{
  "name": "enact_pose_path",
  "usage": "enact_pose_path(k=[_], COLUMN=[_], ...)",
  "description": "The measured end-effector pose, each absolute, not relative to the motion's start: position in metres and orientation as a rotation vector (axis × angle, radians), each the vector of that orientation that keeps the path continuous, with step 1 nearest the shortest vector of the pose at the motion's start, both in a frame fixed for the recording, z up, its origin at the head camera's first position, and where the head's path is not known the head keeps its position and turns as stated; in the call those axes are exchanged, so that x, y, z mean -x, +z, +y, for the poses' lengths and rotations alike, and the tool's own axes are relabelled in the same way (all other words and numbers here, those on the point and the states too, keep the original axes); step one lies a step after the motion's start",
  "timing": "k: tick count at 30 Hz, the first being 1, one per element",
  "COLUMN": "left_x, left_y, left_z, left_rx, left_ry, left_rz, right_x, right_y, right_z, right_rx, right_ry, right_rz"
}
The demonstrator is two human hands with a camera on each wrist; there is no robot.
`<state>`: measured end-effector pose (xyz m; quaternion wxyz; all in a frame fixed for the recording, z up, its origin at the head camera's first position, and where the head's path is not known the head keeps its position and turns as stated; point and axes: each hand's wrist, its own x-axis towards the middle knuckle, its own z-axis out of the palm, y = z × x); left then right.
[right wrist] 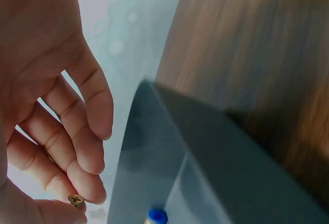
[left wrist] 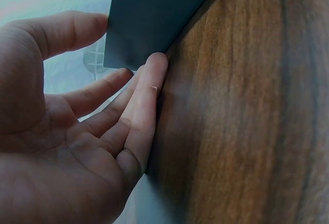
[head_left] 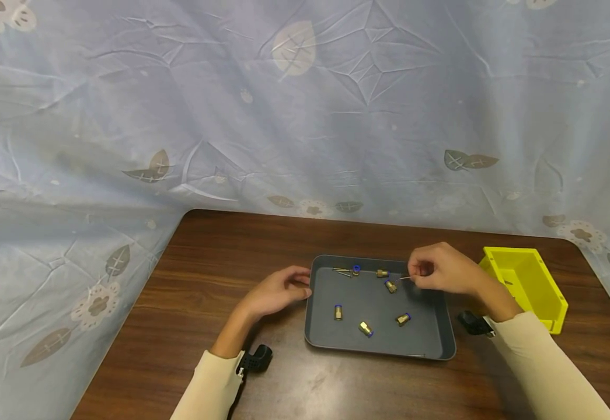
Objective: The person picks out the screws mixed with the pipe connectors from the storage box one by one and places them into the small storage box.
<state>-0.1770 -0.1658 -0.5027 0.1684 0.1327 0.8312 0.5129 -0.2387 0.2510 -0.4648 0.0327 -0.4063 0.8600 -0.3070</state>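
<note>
My right hand point(head_left: 441, 268) pinches a small Phillips screw point(right wrist: 75, 199) between thumb and fingertips above the right part of a grey tray point(head_left: 320, 338). In the head view its thin shank points left, close to a brass fitting with a blue collar point(head_left: 391, 286). My left hand point(head_left: 278, 290) rests at the tray's left side, fingers loosely bent, thumb tip at the rim and other fingertips low by the outer wall. Several more brass fittings lie spread in the tray, among them an upright-looking one point(head_left: 338, 313) at left and another point(head_left: 365, 329) near the front.
A few loose screws point(head_left: 342, 270) lie at the tray's back left beside a blue-collared fitting point(head_left: 356, 269). One more screw point(head_left: 416, 355) lies along the front wall. A yellow bin point(head_left: 536, 286) stands right of the tray, partly behind the right forearm. A patterned cloth point(head_left: 305, 116) hangs behind the wooden table point(head_left: 205, 251).
</note>
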Motion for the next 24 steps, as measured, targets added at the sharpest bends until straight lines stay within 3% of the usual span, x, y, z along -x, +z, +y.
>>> enact_pose_path(k=[24], left_x=[0.176], left_y=[-0.503], left_z=[-0.167], left_rx=[-0.382], left_ry=[1.502], left_rz=[2.325], right_x=[0.232], right_y=[-0.451], right_z=[0.328], right_rx=[1.012], right_ry=[-1.173], right_rz=[2.765])
